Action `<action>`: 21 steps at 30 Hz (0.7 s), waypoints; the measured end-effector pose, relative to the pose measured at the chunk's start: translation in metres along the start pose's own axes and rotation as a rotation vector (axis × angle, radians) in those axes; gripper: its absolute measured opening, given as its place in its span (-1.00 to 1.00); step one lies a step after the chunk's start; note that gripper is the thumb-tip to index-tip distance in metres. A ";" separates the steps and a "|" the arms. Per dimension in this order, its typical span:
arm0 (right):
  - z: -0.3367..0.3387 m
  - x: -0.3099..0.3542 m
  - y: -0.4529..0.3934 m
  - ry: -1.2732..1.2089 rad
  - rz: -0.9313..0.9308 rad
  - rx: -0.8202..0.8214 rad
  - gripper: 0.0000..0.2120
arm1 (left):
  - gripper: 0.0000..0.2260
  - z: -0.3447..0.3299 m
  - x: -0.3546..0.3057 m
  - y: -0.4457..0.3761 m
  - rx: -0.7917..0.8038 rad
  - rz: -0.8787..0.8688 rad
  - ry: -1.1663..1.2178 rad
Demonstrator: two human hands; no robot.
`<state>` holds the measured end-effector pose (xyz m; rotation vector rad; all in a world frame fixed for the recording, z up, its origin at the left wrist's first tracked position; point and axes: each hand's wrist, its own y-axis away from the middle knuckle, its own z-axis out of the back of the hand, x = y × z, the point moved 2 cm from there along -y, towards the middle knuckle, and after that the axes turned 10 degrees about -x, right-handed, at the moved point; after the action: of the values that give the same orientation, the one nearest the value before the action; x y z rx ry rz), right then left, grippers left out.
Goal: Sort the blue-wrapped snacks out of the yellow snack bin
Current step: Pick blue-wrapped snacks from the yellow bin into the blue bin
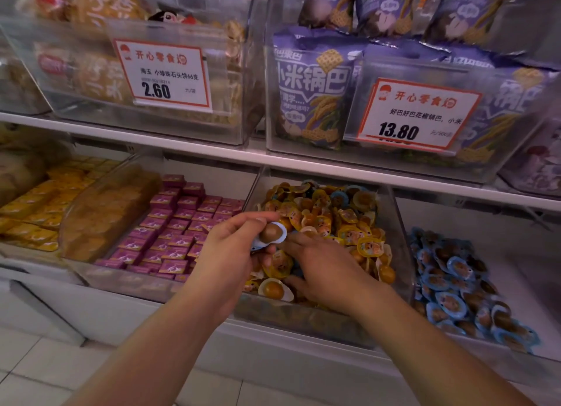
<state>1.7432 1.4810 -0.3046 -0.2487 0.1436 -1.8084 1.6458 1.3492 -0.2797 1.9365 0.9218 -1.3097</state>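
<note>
The left hand [226, 253] is up over the front of the yellow snack bin [391, 223]. Its thumb and fingers pinch a blue-wrapped snack [271, 233], a little round pack with a pale blue rim and a brown ball showing through it. The snack sits at the fingertips, just above the pile. More blue seems to peek out under it in the same hand, but I cannot tell how many packs are held.

The right hand [321, 269] is down in the bin, right beside the left one. Its fingers are curled and dig into the yellow snacks [343, 220]. The fingertips are hidden in the pile, so I cannot tell if they hold anything.

The bin is a clear box on the low shelf, heaped with small round yellow and orange packs. A few blue rims show near the back of the pile.

To the right, the next clear bin holds a heap of blue snacks [455, 281] of the same shape. To the left is a bin of little purple boxes [179, 223], and past that, yellow packs [45, 202].

On the shelf above stand big purple bags [312, 89] and two white price tags: 2.60 [164, 74] and 13.80 [419, 114].
</note>
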 end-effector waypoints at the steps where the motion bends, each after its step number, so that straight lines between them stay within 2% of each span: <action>1: 0.002 0.000 0.000 -0.038 -0.002 -0.016 -0.43 | -0.76 0.000 0.001 0.000 -0.002 -0.003 -0.007; 5: 0.009 -0.007 0.004 -0.223 -0.092 -0.074 -0.62 | -0.75 0.000 0.003 -0.001 -0.021 -0.041 -0.081; 8: 0.018 -0.021 0.009 -0.493 -0.293 -0.116 -0.68 | -0.75 -0.004 0.005 -0.001 -0.049 -0.047 -0.121; 10: 0.030 -0.026 0.012 -0.825 -0.495 -0.223 -0.75 | -0.76 -0.010 0.008 0.001 -0.081 -0.070 -0.144; 12: 0.040 -0.025 0.019 -1.327 -0.788 -0.305 -0.77 | -0.80 -0.020 0.010 0.005 -0.122 -0.164 -0.187; 14: 0.047 -0.016 0.028 -1.727 -0.971 -0.265 -0.75 | -0.80 -0.034 0.010 0.014 -0.127 -0.341 -0.265; 16: 0.056 -0.004 0.036 -1.930 -0.962 -0.133 -0.65 | -0.78 -0.051 0.011 0.025 -0.055 -0.502 -0.330; 18: 0.062 0.003 0.042 -1.986 -0.879 -0.065 -0.56 | -0.75 -0.069 0.015 0.036 0.035 -0.602 -0.404; 21: 0.067 0.002 0.053 -1.875 -0.863 -0.184 -0.68 | -0.56 -0.088 0.023 0.046 0.125 -0.700 -0.543</action>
<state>1.8088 1.4681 -0.2520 -2.2060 -1.2685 -1.5917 1.7347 1.3983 -0.2687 1.2333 1.2915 -2.1871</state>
